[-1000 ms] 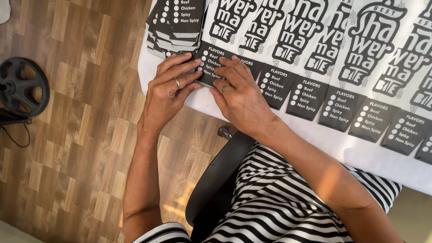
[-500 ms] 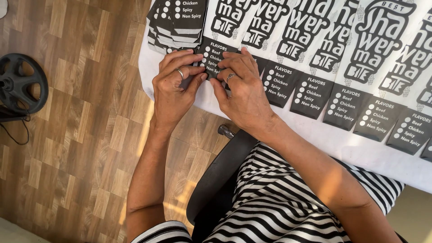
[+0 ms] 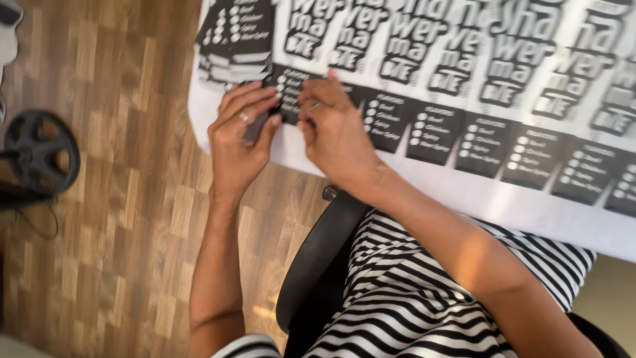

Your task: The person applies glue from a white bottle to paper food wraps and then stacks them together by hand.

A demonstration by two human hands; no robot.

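Fingers (image 3: pixel 265 99) pinch black sticker (image 3: pixel 289 99); sticker stack (image 3: pixel 237 40) beside.

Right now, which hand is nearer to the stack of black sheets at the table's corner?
Left. The left hand sits just below the stack of black sheets, its fingertips almost at the stack's lower edge. The right hand lies further along the table, fingers on the black sticker.

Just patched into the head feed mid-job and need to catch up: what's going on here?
A seated person in striped clothing works at a large white printed sheet of repeated black labels. Both hands pinch the same black label at the sheet's near-left corner: the left hand, wearing a ring, and the right hand. A stack of loose black labels lies just beyond them. A black wheel-shaped object sits on the wood floor.
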